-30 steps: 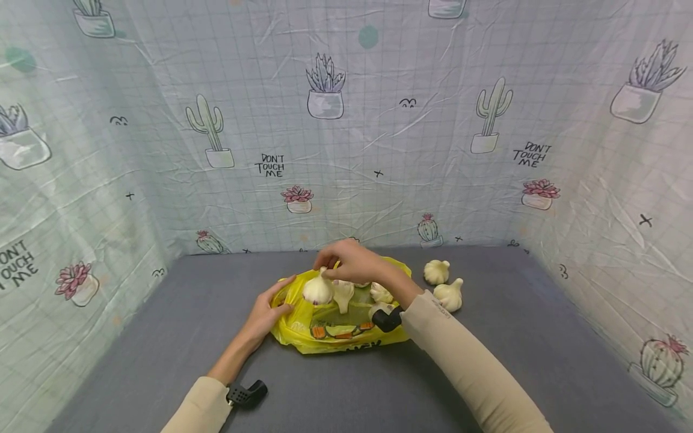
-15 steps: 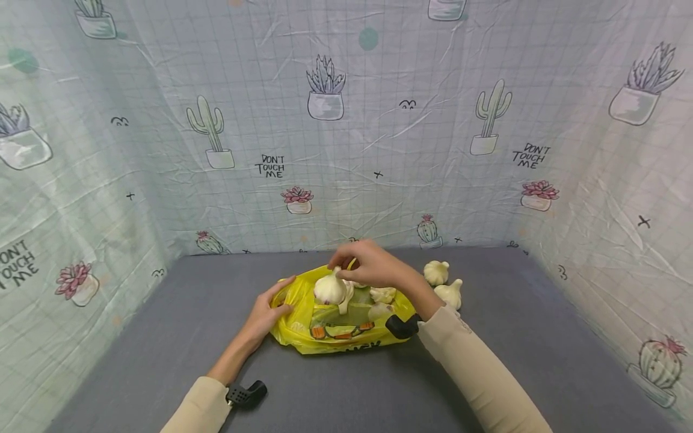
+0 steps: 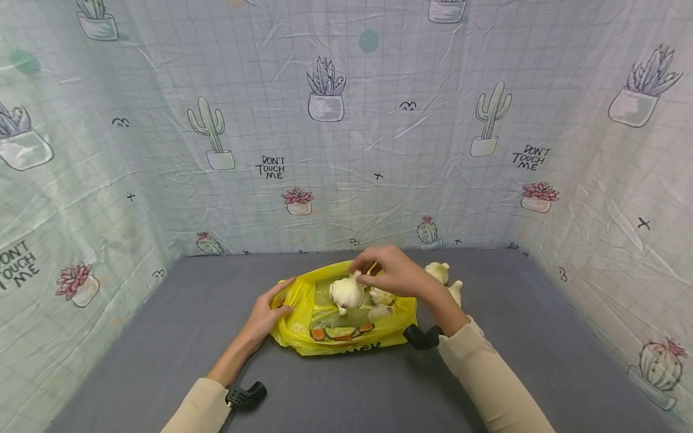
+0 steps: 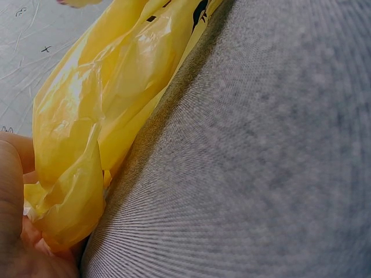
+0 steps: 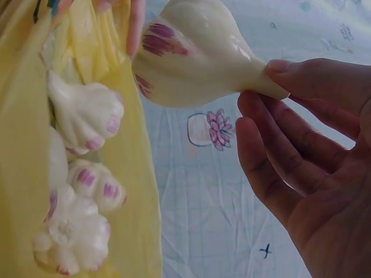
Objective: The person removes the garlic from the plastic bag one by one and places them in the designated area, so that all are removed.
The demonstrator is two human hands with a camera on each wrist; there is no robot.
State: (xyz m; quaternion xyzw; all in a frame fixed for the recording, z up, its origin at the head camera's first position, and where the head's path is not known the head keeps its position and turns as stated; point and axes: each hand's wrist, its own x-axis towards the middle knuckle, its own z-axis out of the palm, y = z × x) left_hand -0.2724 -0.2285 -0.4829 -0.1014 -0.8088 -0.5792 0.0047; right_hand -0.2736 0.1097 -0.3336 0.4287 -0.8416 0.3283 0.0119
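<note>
My right hand [image 3: 395, 273] pinches a garlic bulb [image 3: 347, 293] by its stem, just above the opening of a yellow plastic bag [image 3: 295, 334]. In the right wrist view, thumb and fingertips meet on the neck of this white, purple-streaked bulb. Several other garlic bulbs [image 5: 87, 113] lie inside the bag, partly covered by its yellow film. At the bag's left end my left hand [image 3: 265, 314] grips the edge, thumb in front and fingers behind. Seen from the left wrist, crumpled plastic bunches against the palm; some fingers are hidden.
Two more garlic bulbs, one farther back [image 3: 437, 272] and one nearer [image 3: 456, 293], lie right of the bag, partly behind the right forearm. A grey cloth [image 3: 325, 391] covers the table. Hanging fabric printed with cacti [image 3: 346, 150] encloses the back and sides.
The right hand has moved to the right with the pinched garlic bulb, from the bag's left part to over its middle. My left hand has stayed at the bag's left end.
</note>
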